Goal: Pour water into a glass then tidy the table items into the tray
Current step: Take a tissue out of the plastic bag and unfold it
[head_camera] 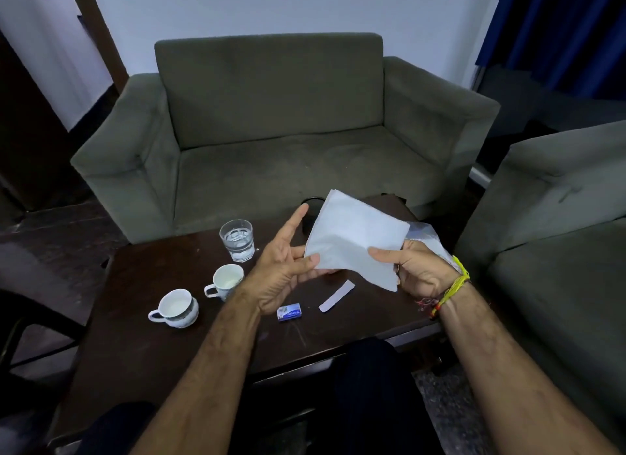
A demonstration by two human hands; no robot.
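Observation:
Above the dark wooden table [142, 339] I hold a stack of white paper napkins [355, 237]. My right hand [415, 271] grips its right side, together with a clear plastic wrapper [426, 237] behind it. My left hand [288, 261] pinches the stack's lower left corner, with the forefinger stretched out. A glass [237, 239] with water in it stands at the back of the table. Two white cups are to the left: one [225, 281] near my left hand, the other [176, 308] closer to the table's left side. Something dark and round is mostly hidden behind the napkins.
A small blue and white box [289, 311] and a white paper strip [337, 296] lie on the table under my hands. A grey-green sofa [271, 132] stands behind the table, and a second one [555, 217] on the right. My knees press against the table's near edge.

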